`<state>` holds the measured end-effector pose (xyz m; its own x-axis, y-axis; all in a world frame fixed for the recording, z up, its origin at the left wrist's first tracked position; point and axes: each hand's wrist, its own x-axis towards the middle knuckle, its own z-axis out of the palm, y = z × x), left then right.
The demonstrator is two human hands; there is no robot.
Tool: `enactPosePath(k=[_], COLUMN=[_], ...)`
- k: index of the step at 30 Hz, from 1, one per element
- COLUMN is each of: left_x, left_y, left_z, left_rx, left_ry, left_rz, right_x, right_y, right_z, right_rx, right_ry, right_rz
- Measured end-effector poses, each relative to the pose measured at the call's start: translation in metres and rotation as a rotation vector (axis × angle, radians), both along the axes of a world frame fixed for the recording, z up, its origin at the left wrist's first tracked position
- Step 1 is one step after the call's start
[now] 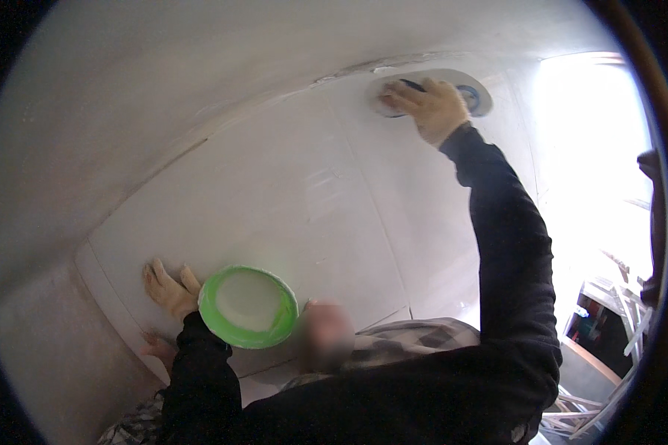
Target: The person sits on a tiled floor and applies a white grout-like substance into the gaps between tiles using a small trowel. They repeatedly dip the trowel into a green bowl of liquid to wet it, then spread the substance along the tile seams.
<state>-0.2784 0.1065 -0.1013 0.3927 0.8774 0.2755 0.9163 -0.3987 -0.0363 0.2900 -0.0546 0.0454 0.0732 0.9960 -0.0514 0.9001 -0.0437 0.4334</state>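
Note:
My right hand (430,107), in a cream work glove, is wrapped round the dark blue grip of a hand float (482,102) with a pale, rounded plate. The plate lies against a white panelled surface (274,178), close to its upper seam. Lower left, my left hand (169,291), also gloved, has its fingers spread against the same surface. A round green bowl (208,315) overlaps my left wrist. Whitish material (249,300) shows inside it. What supports the bowl is hidden.
Another person's checked clothing (423,334) shows below the panels, and a bare hand (158,348) sits beside my left sleeve. A rough grey surface (126,133) borders the panels along a ragged seam. Bright light comes from the right, above a jumble of pale strips (575,411).

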Motion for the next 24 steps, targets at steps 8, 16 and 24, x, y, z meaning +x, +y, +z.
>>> enactPosePath(k=[8, 16, 24], left_x=[-0.004, -0.017, -0.004], left_y=[-0.004, -0.014, -0.025], left_z=[0.001, 0.009, 0.007], left_rx=[-0.012, -0.036, -0.045], left_ry=[0.009, 0.031, 0.008], left_rz=[-0.003, 0.008, 0.023], right_x=[0.044, 0.16, 0.102], right_y=[0.021, -0.046, -0.073], right_z=[-0.039, -0.01, 0.009], right_rx=[-0.04, -0.099, 0.407], right_ry=[-0.062, -0.085, 1.458], right_rz=[-0.16, -1.08, -0.876])
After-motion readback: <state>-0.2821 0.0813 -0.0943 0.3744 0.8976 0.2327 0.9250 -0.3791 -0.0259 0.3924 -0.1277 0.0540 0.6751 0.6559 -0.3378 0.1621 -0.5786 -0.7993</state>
